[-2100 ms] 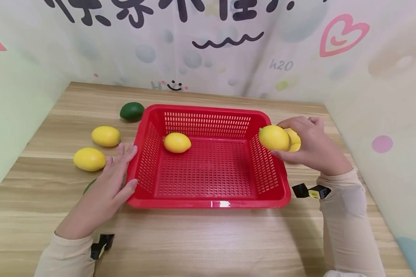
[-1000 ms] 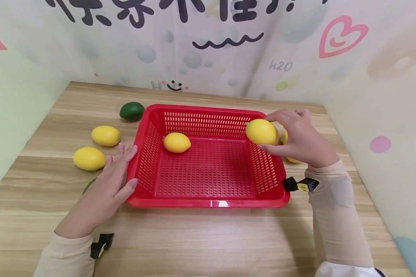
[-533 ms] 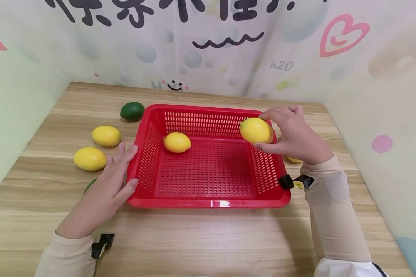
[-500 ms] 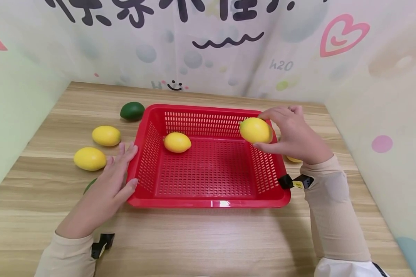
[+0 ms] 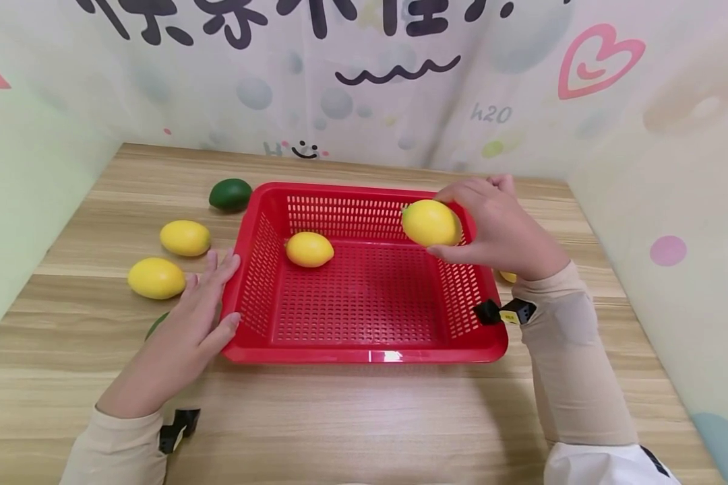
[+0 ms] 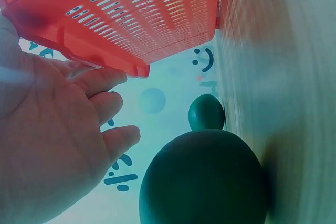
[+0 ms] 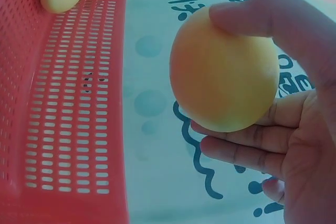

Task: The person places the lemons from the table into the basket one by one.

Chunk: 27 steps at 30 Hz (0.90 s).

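Basket (image 6: 137, 19): red, slotted wall across the top, slanting down from upper left to centre.
Hand (image 6: 58, 111): left side, palm facing the camera, fingers toward the right, the uppermost touching the basket.
Near fruit (image 6: 203, 179): dark green, bottom centre, cut off by the lower edge.
Far fruit (image 6: 206, 112): green, right of centre, partly hidden by the near one.
Bench (image 6: 294, 72): pale, blurred, along the right side, shadowed beside the near fruit.
Backdrop (image 6: 170, 121): bluish, smiley (image 6: 211, 60) right of centre, dark lettering (image 6: 121, 179) lower left.
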Tool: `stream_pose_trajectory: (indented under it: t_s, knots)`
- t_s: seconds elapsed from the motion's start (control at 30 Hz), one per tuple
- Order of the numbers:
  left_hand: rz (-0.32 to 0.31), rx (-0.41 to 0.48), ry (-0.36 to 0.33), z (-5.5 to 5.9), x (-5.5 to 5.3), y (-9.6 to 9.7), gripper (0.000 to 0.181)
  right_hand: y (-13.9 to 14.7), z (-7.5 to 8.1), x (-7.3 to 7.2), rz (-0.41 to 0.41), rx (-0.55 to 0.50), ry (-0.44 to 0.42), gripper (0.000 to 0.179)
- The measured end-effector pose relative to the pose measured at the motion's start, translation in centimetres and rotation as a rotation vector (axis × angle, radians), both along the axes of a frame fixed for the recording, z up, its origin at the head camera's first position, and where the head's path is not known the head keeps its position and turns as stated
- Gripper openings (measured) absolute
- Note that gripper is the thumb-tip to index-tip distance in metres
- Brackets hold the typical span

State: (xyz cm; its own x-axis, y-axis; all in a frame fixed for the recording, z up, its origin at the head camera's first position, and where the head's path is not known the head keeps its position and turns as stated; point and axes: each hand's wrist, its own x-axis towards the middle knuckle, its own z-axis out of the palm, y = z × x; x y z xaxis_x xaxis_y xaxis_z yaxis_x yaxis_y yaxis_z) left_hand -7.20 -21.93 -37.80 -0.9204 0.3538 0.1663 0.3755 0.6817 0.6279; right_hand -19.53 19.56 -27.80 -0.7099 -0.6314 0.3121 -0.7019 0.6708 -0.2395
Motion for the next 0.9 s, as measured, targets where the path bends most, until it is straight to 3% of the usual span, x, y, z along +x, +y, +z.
stream_pose_trajectory:
  t_s: [0.9]
  knots:
    - [-0.002, 0.001, 0.01, 0.0, 0.0, -0.1, 0.077, -3.0, 0.9, -0.5, 0.047, 0.02, 0.017, 0.058]
